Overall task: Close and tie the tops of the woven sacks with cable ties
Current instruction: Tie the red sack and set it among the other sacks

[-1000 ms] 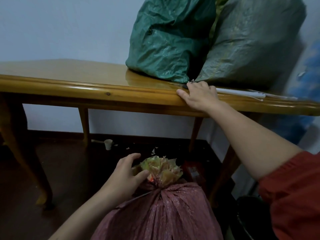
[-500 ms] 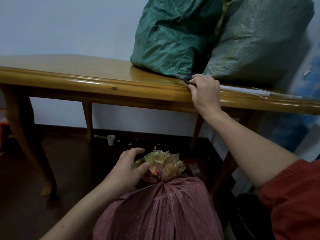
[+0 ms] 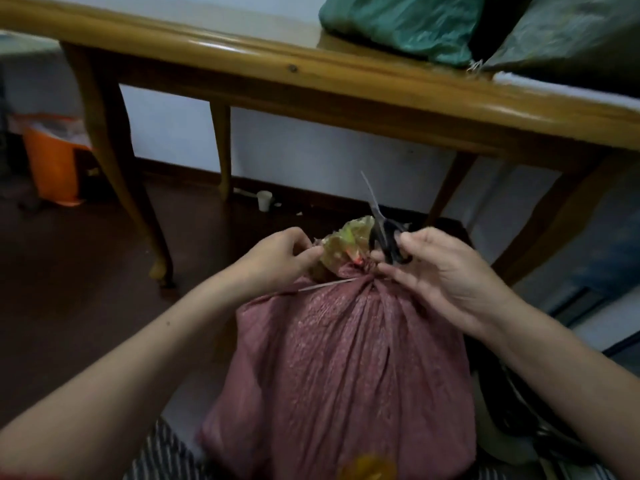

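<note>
A pink woven sack (image 3: 346,358) stands on the floor in front of me, its neck gathered and cinched by a pale cable tie (image 3: 325,285) whose tail sticks out to the left. A yellowish liner (image 3: 343,242) bunches out above the tie. My left hand (image 3: 280,261) pinches the liner's left side. My right hand (image 3: 440,271) holds black-handled scissors (image 3: 384,233) by the handles, blades pointing up and away, just right of the neck.
A wooden table (image 3: 311,74) spans the view above the sack, with a green sack (image 3: 405,22) and a grey-green sack (image 3: 568,32) on it. An orange bin (image 3: 55,161) stands at the left and a small white cup (image 3: 264,200) by the wall.
My right hand left the table edge and came down beside the sack's neck, now holding scissors. The view tilted downward. My left hand stays at the liner.
</note>
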